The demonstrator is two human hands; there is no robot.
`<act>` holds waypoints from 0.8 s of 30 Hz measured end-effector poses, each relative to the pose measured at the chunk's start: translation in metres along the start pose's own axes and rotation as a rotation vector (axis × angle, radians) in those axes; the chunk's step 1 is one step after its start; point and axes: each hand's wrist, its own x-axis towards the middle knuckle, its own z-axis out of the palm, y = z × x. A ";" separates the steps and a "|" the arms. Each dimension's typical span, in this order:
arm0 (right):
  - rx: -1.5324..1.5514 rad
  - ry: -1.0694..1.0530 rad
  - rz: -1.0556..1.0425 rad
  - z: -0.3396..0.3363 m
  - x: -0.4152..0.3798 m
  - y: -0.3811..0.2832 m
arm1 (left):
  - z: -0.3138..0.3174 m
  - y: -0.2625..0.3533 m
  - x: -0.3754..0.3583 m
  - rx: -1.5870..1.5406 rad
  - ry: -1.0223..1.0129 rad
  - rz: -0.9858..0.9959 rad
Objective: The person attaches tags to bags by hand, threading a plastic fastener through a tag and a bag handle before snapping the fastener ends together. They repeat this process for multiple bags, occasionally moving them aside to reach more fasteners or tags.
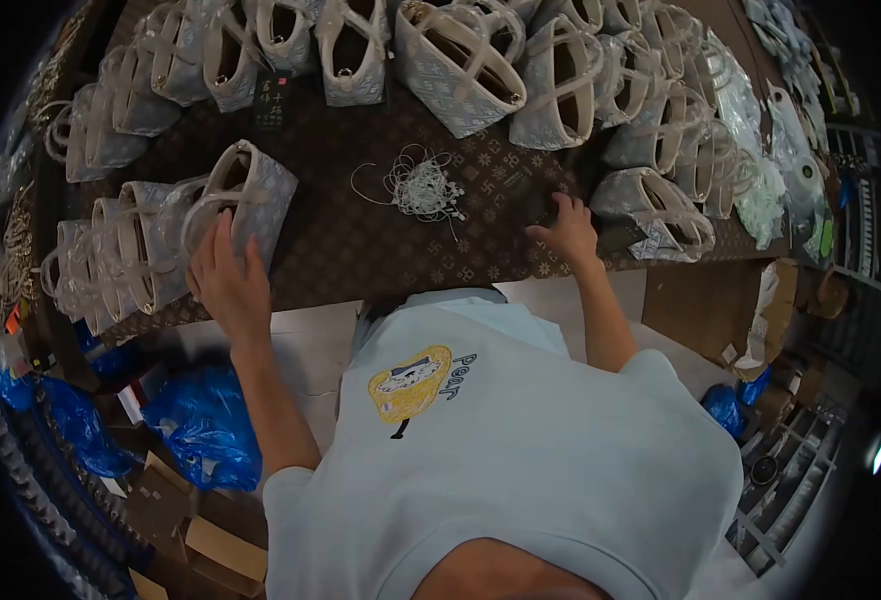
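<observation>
My left hand (pixel 229 280) is against the front of a pale grey patterned handbag (pixel 266 205) at the left of the table. Its fingers are apart and lie over the bag's side and strap; no firm grip shows. My right hand (pixel 569 238) is over the table at the right, thumb and fingers apart, with nothing seen in it. Just right of it a similar handbag (pixel 646 205) leans over, a dark hang tag (pixel 621 237) beside it. Between my hands lies a tangled heap of white tag strings (pixel 426 188).
Several matching handbags (pixel 461 65) line the table's far side, and more (pixel 121 255) stand in a row at left. A dark hang tag (pixel 272 100) lies by the back row. Clear plastic (pixel 751 120) is at right. Blue bags (pixel 201 420) and cardboard boxes (pixel 706 310) sit below.
</observation>
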 end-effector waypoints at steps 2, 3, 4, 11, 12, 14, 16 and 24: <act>-0.076 0.027 -0.047 0.009 -0.006 0.008 | -0.010 0.022 -0.009 -0.081 0.017 -0.003; -0.001 0.032 -0.045 0.012 -0.006 0.009 | -0.011 0.031 -0.015 -0.085 0.019 0.057; 0.072 0.036 -0.049 0.013 -0.004 0.009 | -0.009 0.040 -0.019 -0.087 0.023 0.111; 0.072 0.080 -0.121 0.003 -0.001 -0.001 | 0.005 0.086 -0.048 -0.384 -0.200 0.150; 0.167 0.074 -0.078 -0.003 -0.004 -0.008 | 0.008 0.088 -0.052 -0.378 -0.197 0.142; 0.259 0.062 -0.036 -0.018 -0.014 -0.028 | 0.018 0.094 -0.059 -0.692 -0.354 0.076; 0.469 -0.153 -0.174 -0.031 -0.029 -0.063 | 0.029 0.114 -0.063 -0.976 -0.467 -0.166; 0.704 -0.458 -0.415 -0.029 -0.053 -0.149 | 0.043 0.094 -0.053 -1.814 -0.666 -0.720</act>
